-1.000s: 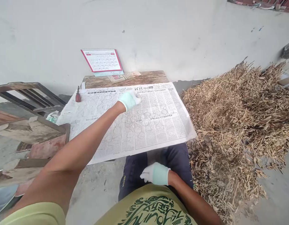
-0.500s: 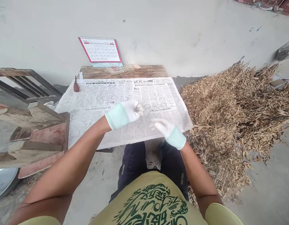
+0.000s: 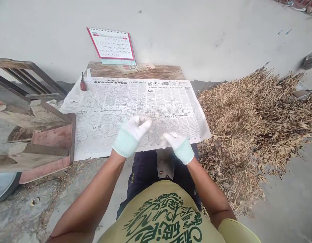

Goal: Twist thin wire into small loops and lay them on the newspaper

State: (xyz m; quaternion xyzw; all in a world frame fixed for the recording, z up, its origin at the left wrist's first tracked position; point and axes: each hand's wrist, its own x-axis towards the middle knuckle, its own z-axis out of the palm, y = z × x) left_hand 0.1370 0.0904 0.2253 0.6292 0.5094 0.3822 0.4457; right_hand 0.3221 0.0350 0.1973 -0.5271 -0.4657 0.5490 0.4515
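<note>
Both of my hands wear white gloves with pale green cuffs. My left hand [image 3: 132,134] hovers over the near edge of a spread newspaper [image 3: 107,111]. Its fingers are bunched together and slightly blurred. My right hand [image 3: 178,144] is just right of it, over the paper's front edge, fingers curled and pointing left. The hands are a short gap apart. I cannot make out anything in either hand. The newspaper covers a low wooden table [image 3: 161,71], and my knees in dark trousers [image 3: 143,172] are under its front edge.
A red-handled tool [image 3: 83,84] stands on the paper's far left corner. A desk calendar [image 3: 112,45] leans on the wall behind the table. A large heap of dry stalks and pods [image 3: 254,114] lies to the right. Wooden frames and bricks [image 3: 39,135] crowd the left.
My left hand pulled back from the far side of the paper to its near edge. My right hand rose from my lap to beside it. The view tilted down a little.
</note>
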